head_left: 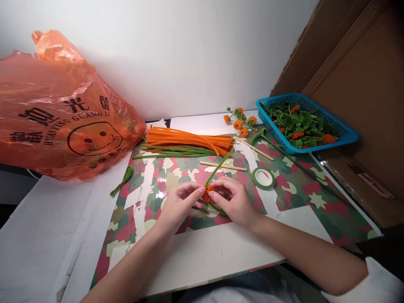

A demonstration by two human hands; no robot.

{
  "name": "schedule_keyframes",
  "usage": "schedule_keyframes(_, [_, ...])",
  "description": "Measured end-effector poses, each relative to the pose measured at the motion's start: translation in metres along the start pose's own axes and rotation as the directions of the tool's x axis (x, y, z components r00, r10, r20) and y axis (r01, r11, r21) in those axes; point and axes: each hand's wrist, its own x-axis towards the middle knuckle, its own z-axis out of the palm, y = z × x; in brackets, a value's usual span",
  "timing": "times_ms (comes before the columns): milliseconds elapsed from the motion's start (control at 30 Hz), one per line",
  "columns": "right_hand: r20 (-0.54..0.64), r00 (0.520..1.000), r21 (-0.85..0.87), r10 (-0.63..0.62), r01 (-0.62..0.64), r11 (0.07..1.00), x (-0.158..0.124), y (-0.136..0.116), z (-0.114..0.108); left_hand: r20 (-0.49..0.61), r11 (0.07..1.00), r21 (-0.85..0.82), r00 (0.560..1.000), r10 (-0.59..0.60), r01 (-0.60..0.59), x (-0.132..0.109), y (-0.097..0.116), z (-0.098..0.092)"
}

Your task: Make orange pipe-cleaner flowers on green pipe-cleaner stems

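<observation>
Between my two hands is a small orange pipe-cleaner flower (207, 194), pinched from both sides over the middle of the patterned board. My left hand (184, 200) grips its left side with thumb and fingers. On the other side, my right hand (232, 198) closes thumb and fingertips on it. A green pipe cleaner (221, 165) runs through the flower, one end pointing up and right, the other curving below my right fingers. Behind my hands lie a bundle of orange pipe cleaners (186, 139) and several green pipe cleaners (179, 151).
Wooden sticks (223, 166) and a roll of green tape (263, 178) lie beyond my right hand. A blue basket (342, 141) holds green and orange pieces beside a cardboard box (356, 80). A flower stem (238, 124) rests behind. Left are a twisted green piece (121, 181) and an orange bag (69, 109).
</observation>
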Motion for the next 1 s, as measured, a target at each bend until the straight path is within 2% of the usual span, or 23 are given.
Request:
schedule_keyframes(133, [0.014,0.994,-0.1,-0.104,0.105,0.989,0.0002,-0.0022,-0.0018,0.069,0.992,-0.044,0.991,-0.116,0.119,0.0013,-0.0042,-0.0026])
schedule_keyframes(267, [0.015,0.986,-0.184,-0.169,0.169,0.968,0.0002,-0.0001,-0.0018,0.125,0.988,-0.097,0.987,-0.105,0.118,0.0026,-0.0046,-0.0027])
schedule_keyframes(667, [0.02,0.992,-0.18,-0.127,0.128,0.975,-0.0006,-0.0008,-0.0009,0.187,0.979,-0.152,0.977,-0.107,0.137,0.0005,-0.0029,-0.0026])
schedule_keyframes(1000, [0.01,0.98,-0.199,-0.199,0.197,0.96,-0.0006,0.0067,0.003,0.161,0.986,-0.108,0.981,-0.109,0.127,0.0008,-0.0032,0.0021])
